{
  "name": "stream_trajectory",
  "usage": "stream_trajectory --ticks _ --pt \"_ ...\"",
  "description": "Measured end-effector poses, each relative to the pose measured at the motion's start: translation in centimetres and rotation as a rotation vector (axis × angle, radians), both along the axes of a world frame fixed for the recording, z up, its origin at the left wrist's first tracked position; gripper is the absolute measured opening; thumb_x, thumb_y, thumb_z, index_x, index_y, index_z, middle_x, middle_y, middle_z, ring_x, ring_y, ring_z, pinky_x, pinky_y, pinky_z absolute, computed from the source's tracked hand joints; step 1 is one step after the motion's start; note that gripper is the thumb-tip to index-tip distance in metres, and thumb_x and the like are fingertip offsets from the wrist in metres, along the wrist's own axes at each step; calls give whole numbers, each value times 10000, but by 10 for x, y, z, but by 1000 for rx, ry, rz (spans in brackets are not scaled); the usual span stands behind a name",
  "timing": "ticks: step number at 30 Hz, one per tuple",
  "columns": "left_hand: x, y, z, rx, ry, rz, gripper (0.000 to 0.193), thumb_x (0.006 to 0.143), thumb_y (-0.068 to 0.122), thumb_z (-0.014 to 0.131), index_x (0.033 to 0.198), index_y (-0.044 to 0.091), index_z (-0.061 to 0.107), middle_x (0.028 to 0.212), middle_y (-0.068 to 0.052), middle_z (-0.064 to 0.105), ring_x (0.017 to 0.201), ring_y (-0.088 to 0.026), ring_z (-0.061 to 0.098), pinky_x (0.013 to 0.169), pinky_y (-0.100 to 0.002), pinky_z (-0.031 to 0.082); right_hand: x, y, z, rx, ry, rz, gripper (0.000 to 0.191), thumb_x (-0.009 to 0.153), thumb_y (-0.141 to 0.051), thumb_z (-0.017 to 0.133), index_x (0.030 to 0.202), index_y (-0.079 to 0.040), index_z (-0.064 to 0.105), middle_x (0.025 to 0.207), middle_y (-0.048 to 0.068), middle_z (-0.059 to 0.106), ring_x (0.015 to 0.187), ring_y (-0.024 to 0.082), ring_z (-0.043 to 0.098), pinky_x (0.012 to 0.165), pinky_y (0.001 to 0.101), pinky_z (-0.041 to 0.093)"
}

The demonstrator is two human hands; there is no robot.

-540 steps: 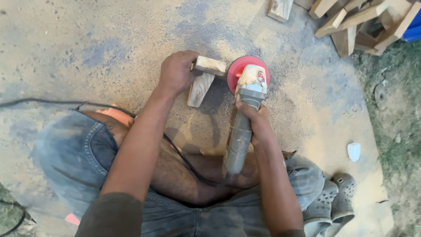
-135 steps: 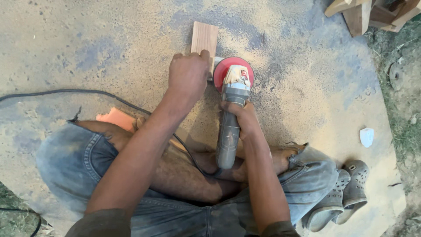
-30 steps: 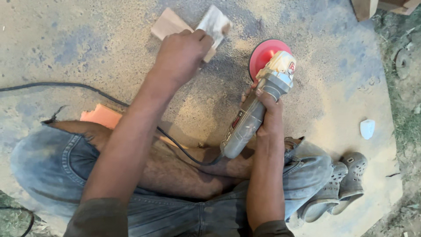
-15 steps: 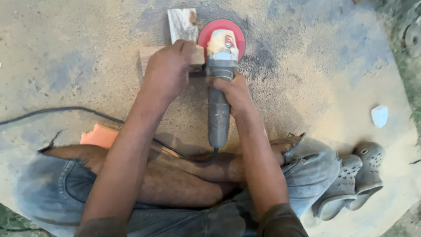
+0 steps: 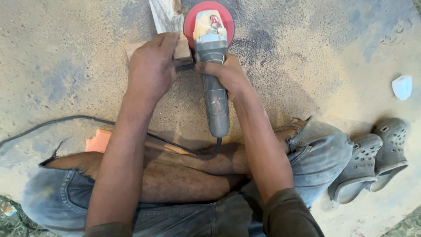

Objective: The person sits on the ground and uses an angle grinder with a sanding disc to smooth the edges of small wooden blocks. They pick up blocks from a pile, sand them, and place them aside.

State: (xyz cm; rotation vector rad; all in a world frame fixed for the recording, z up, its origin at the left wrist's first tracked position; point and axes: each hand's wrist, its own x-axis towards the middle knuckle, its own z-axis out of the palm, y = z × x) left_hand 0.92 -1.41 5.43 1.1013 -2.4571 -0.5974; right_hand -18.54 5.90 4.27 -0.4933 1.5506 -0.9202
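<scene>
Two hands: both are mine and both are busy on the dusty floor (image 5: 66, 52).
Left hand (image 5: 151, 70): my fingers curl tight over a small wood block (image 5: 180, 49).
Right hand (image 5: 228, 77): my fingers wrap the grey angle grinder (image 5: 214, 87).
Red disc (image 5: 208, 19): just beyond my right fingertips, beside the block.
Plank (image 5: 165, 15): just past my left fingertips.
Grey clogs (image 5: 372, 153): well off to my right.

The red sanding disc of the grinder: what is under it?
Under the red sanding disc only dusty concrete floor shows around its rim. Beside it, the left hand presses a wood block. Whether the block's edge reaches under the disc is hidden by the angle grinder.
</scene>
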Motion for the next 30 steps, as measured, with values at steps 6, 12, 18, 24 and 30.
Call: stream_trajectory --ticks 6,12,18,24,30 --pt "4 -1 -4 -32 7 8 470 752 -49 714 1206 33 628 1068 -180 701 874 -417 695 721 -493 564 2 16 2 92 9 7 468 689 -167 823 1116 -37 682 850 48 709 693 158 680 630 338 595" --pt "5 -2 -7 -54 9 1 443 761 -45 695 1192 35 631 1049 -181 701 825 -411 696 690 -500 561 4 30 2 70 -38 -16 482 704 -161 827 1141 -23 677 864 52 701 700 159 660 630 338 565" --pt "7 -4 -9 -54 35 26 405 772 -48 669 1163 56 652 1046 -178 708 823 -421 691 708 -511 560 7 42 5 131 -3 -11 469 699 -161 821 1124 -37 665 846 71 709 689 175 680 621 352 580" --pt "6 -6 -15 -106 57 60 368 756 -18 678 1116 60 666 999 -172 715 797 -406 700 675 -499 563 10 53 10 148 -13 14 432 722 -155 815 1106 -12 679 845 96 724 696 197 697 631 360 588" --pt "11 -15 -12 -255 -52 237 593 760 491 970 970 52 631 871 -118 705 703 -296 713 558 -438 558 3 60 24 135 -23 -44 410 725 -160 795 1097 -34 676 823 81 725 678 193 701 612 350 591"
